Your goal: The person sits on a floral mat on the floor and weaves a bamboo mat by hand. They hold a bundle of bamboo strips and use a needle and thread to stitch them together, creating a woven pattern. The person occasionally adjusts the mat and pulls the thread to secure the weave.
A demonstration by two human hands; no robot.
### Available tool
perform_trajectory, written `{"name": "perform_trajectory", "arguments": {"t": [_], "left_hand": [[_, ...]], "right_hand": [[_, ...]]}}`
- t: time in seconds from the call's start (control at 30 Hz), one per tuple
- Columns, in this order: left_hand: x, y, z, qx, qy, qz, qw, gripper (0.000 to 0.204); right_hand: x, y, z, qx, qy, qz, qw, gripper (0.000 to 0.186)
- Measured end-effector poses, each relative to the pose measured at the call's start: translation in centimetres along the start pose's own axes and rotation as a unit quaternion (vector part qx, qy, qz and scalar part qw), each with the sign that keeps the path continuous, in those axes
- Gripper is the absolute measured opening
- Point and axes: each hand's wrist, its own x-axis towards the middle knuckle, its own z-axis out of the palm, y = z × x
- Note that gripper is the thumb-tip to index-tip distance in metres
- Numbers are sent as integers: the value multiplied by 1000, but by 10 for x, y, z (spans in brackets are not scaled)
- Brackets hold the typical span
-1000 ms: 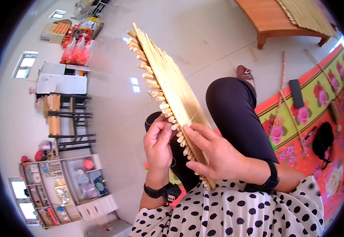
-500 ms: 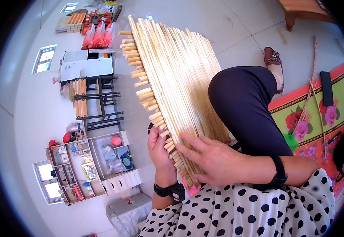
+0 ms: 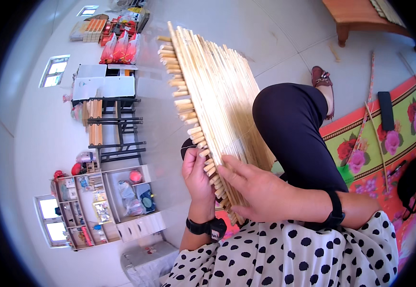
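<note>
A panel of pale, straight plant stalks (image 3: 222, 91), laid side by side, slants up and away in front of me. Short cut stalk ends stick out in a row along its left edge. My left hand (image 3: 199, 177) is closed at the lower part of that edge, its thumb and fingers pinching among the stalk ends. Across the panel's lower face lies my right hand (image 3: 270, 191), fingers stretched over the stalks and thumb apart, touching near the bottom corner. Fine thread-like lines cross the stalks above the right fingertips. The panel hides part of the left fingers.
My bent knee (image 3: 289, 119) is right of the panel. A flowered mat (image 3: 361, 138) holds a dark flat phone-like object (image 3: 385, 111), thin sticks and a black mask-like item (image 3: 410, 184). Shelving (image 3: 117, 201) and folded black-legged tables (image 3: 117, 124) stand left; a wooden bench (image 3: 356, 19) is far right.
The panel has shifted slightly right in the view and looks a bit narrower, turned more edge-on. My left hand has moved slightly along with it; the right hand keeps its place on the stalks.
</note>
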Motion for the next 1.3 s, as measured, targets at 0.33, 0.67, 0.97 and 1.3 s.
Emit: {"name": "perform_trajectory", "arguments": {"t": [0.33,0.67,0.97,1.3], "left_hand": [[12,-23,72,-23,-155,42,987,12],[23,-32,84,-101,-321,0,942,15],[46,-33,104,-426,-314,-134,838,18],[67,-22,86,-292,-351,-13,890,24]], "right_hand": [[6,-9,-27,-19,294,226,928,39],[-3,-1,-58,-317,301,270,858,22],[10,-14,-56,-394,282,319,814,26],[27,-16,-47,-385,299,302,819,29]]}}
